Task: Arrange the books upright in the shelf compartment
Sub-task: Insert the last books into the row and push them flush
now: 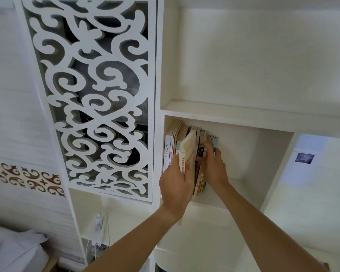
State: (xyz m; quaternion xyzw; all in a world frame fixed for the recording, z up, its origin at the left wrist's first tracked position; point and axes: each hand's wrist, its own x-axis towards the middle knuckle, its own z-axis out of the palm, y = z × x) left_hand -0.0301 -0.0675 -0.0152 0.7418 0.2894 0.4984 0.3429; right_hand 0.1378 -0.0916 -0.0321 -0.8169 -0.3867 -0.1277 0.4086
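A row of several books [169, 152] stands upright at the left end of a white shelf compartment [234, 195]. My left hand [176, 185] grips a cream paperback [187, 150] by its spine, and the book sits partway in a gap in the row, sticking out toward me. My right hand [213, 165] presses against the books to the right of that gap [200, 179], fingers laid over their spines and right side. The right half of the compartment holds nothing.
A white carved lattice panel [98, 91] stands left of the shelves. Bare compartments lie above [253, 55] and below [204, 232]. A white charger and cable [99, 228] hang in the lower left niche. An opening at the right shows a small picture [304, 158].
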